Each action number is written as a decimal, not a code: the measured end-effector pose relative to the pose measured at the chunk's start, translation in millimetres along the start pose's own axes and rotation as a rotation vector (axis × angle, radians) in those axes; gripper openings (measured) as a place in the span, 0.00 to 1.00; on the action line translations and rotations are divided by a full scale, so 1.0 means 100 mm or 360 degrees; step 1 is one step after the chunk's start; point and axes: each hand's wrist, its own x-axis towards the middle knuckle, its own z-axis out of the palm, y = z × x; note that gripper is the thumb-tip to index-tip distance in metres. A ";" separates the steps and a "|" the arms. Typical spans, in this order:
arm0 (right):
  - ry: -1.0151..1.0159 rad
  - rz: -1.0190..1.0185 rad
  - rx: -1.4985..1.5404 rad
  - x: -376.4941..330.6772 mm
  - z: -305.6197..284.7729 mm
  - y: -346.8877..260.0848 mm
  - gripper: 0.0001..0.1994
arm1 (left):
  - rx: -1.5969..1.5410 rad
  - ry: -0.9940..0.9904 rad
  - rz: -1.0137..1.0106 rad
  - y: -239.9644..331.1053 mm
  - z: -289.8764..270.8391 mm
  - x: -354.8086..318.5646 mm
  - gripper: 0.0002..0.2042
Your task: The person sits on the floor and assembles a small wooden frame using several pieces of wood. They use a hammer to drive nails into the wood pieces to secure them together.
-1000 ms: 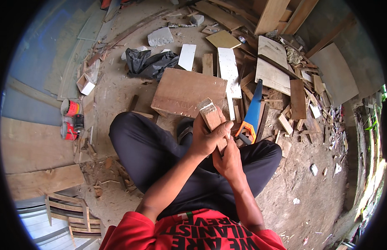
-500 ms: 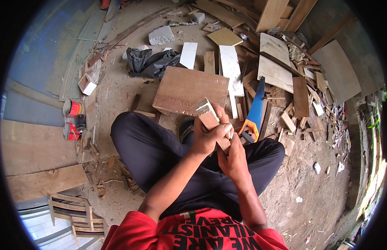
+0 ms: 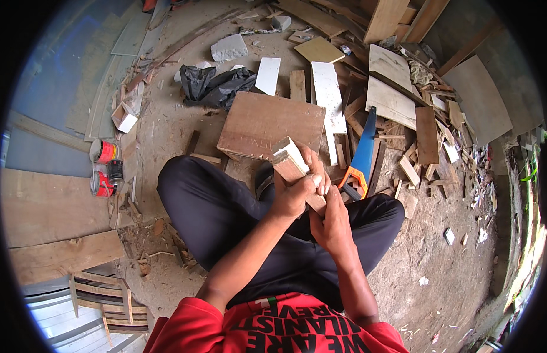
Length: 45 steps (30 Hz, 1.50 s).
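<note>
Above my crossed legs I hold a short wooden block [image 3: 290, 167], brown on its side with a whitish, rough upper end. My left hand [image 3: 298, 191] wraps round its middle, the thumb across the front. Lower down, my right hand [image 3: 333, 226] grips the bottom end, its fingers close against the left ones. The block is tilted, its top leaning to the left. Just beyond it lies a brown wooden box or panel [image 3: 267, 123] on the ground. A handsaw [image 3: 362, 156] with a blue blade and orange-and-black handle rests by my right knee.
White boards [image 3: 327, 97] and a black plastic bag [image 3: 217, 85] lie past the brown box. Scrap wood [image 3: 427, 135] is heaped at the right. Paint cans [image 3: 103, 152] stand at the left, near a plank [image 3: 67, 257]. A pale stone block [image 3: 229, 48] sits farther off.
The block's upper end has tipped slightly to the left and turned a little in my hands. Both hands keep their hold; the surroundings have barely shifted in view.
</note>
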 end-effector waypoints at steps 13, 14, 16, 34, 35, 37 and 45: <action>-0.0155 0.0389 0.0268 0.02 0.13 0.10 0.25 | 0.1092 0.0216 0.0030 -0.06 0.03 -0.10 0.13; -0.0154 0.0378 0.0338 0.03 0.16 0.13 0.24 | 0.1202 0.0196 0.0059 -0.06 0.05 -0.09 0.13; -0.0156 0.0373 0.0480 0.05 0.16 0.09 0.21 | 0.1363 0.0249 0.0087 -0.06 0.09 -0.10 0.13; -0.0855 0.1329 0.1527 0.15 -0.03 0.15 0.21 | 0.0398 0.0757 -0.1020 -0.09 -0.43 0.14 0.20; -0.0848 0.1353 0.1595 0.14 -0.04 0.16 0.23 | 0.0404 0.0791 -0.1001 -0.11 -0.43 0.13 0.19; -0.0836 0.1388 0.1721 0.16 -0.06 0.16 0.27 | 0.0448 0.0820 -0.0985 -0.11 -0.43 0.13 0.19; -0.0743 0.1560 0.1664 0.23 0.02 0.11 0.27 | 0.0431 0.0945 -0.0988 -0.15 -0.51 0.14 0.21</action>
